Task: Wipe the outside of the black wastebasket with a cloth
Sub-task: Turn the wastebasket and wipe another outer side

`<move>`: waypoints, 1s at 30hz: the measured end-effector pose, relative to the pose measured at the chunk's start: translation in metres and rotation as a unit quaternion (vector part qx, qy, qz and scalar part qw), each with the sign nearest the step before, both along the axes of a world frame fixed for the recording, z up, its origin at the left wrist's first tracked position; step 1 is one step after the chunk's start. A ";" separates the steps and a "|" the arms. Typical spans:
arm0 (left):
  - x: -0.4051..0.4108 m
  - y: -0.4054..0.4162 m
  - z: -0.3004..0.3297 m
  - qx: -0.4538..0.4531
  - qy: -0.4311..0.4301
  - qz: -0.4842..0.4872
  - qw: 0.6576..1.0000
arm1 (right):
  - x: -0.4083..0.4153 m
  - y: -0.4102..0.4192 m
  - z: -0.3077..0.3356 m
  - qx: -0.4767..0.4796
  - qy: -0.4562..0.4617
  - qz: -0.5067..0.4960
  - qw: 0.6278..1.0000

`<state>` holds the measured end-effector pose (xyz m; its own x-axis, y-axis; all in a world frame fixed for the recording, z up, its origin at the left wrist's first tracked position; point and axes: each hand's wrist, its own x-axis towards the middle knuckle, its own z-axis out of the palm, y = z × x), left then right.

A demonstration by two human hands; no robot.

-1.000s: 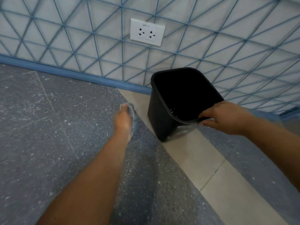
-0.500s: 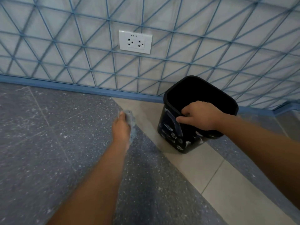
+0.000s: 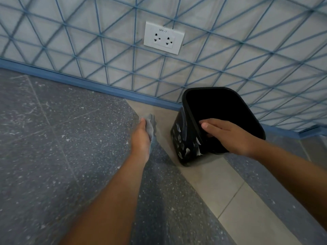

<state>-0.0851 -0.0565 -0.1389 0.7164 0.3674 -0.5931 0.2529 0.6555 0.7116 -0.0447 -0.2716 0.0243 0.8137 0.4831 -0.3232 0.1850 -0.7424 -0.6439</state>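
Right of centre in the frame, the black wastebasket (image 3: 185, 138) stands on the floor (image 3: 53, 138), tilted so its dark opening faces the camera. The right hand (image 3: 228, 135) grips its near rim, fingers curled over the edge into the opening and thumb lying along the rim. Pale smears and flecks mark the outer wall that faces left. The left hand (image 3: 141, 138) sits just left of the wastebasket, apart from it, with a strip of floor between them; its fingers are closed around a bunched grey cloth (image 3: 150, 124) that sticks out past the fingertips toward the top of the frame.

Most of the floor is dark grey speckled tile, crossed by a band of plain beige tile (image 3: 221, 183) that runs from the wall toward the lower right; the wastebasket rests on this band. A blue skirting (image 3: 70, 79) edges the wall, which carries a blue lattice of triangles (image 3: 230, 50) over pale panels. A white double socket (image 3: 163, 38) is set in the upper middle.
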 end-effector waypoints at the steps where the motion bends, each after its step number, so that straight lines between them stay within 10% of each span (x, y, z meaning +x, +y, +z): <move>1: 0.001 -0.003 -0.001 -0.008 -0.003 -0.009 1.000 | -0.001 -0.004 0.001 -0.002 0.023 0.021 1.000; 14: -0.019 -0.032 0.014 0.033 -0.033 -0.066 0.997 | -0.030 0.015 -0.012 -0.175 -0.123 0.082 0.974; 30: -0.001 -0.123 -0.048 -0.068 -0.129 -0.075 0.986 | -0.019 0.036 -0.026 -0.160 -0.123 0.073 0.977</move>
